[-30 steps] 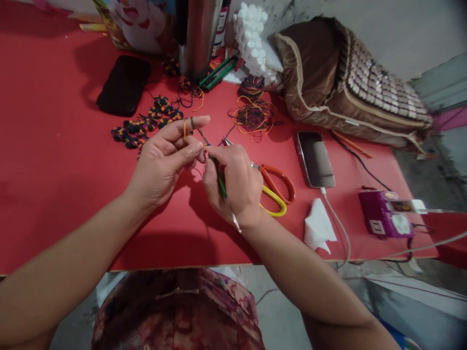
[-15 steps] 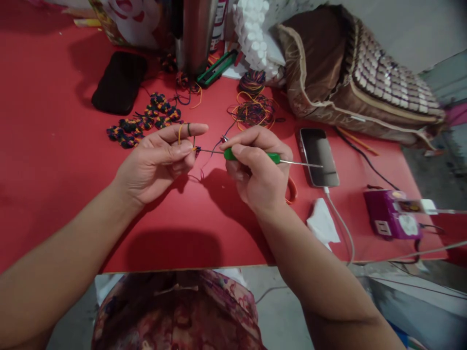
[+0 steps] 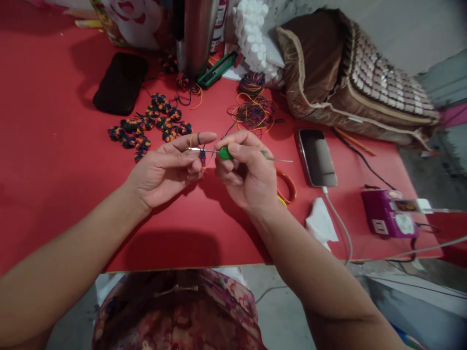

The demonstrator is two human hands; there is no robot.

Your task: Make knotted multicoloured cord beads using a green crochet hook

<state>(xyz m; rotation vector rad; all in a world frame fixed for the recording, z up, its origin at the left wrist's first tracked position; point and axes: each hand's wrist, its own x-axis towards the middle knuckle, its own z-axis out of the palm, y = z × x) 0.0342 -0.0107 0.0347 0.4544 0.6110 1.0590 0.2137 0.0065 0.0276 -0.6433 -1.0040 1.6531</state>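
Observation:
My right hand (image 3: 250,170) grips a crochet hook (image 3: 225,152) by its green handle, and a thin metal end sticks out behind the fingers. The hook's front shaft reaches left across to my left hand (image 3: 166,170). A small dark crocheted piece (image 3: 203,157) with an orange end hangs on that shaft beside the left fingertips. Orange and dark yarn (image 3: 199,138) loops over my outstretched left index finger, while the thumb and other fingers pinch close to the hook; what lies between them is partly hidden. Behind the hands lies a loose multicoloured yarn tangle (image 3: 255,113) with a wound ball (image 3: 251,83).
Finished crochet pieces (image 3: 146,121) and a black phone (image 3: 119,83) lie at left on the red table (image 3: 65,194). A green cutter (image 3: 218,69) rests beside a metal flask (image 3: 197,39). Orange-handled scissors (image 3: 288,184), a charging phone (image 3: 317,158), tissue (image 3: 321,223) and a purple box (image 3: 388,214) sit at right.
Both hands have come closer together, the left moving right and the right moving left. The hook now reaches past the left fingertips, and the small crocheted piece hangs down from it.

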